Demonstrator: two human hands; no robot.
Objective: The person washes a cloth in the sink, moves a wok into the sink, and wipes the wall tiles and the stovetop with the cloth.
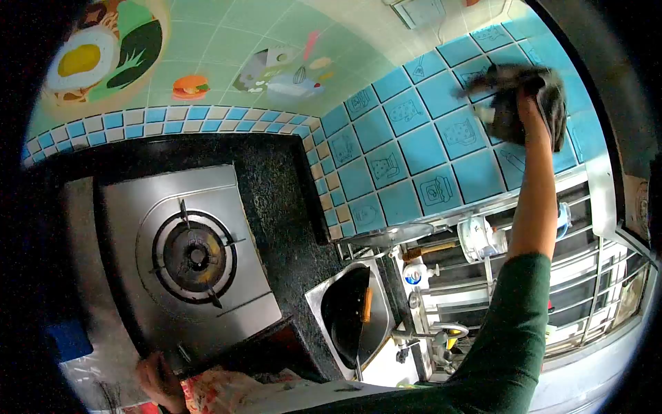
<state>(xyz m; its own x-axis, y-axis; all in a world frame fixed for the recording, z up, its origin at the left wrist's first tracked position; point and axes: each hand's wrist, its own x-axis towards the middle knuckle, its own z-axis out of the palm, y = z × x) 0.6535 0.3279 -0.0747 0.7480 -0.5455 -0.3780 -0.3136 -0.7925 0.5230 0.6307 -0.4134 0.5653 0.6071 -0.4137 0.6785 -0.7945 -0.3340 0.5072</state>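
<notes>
My right hand, at the end of a dark green sleeve, is raised to the blue tiled wall at the upper right. It is closed on a dark cloth, which lies against the tiles and is blurred at its left edge. Low in the view, my left hand rests by the front edge of the steel gas stove, near its knob. Its fingers are partly hidden and dim, so whether they hold anything is unclear.
A steel sink holds a black pan with a wooden handle. Beside it are a faucet, a white bottle and a barred window rack with a clear container. A black counter surrounds the stove.
</notes>
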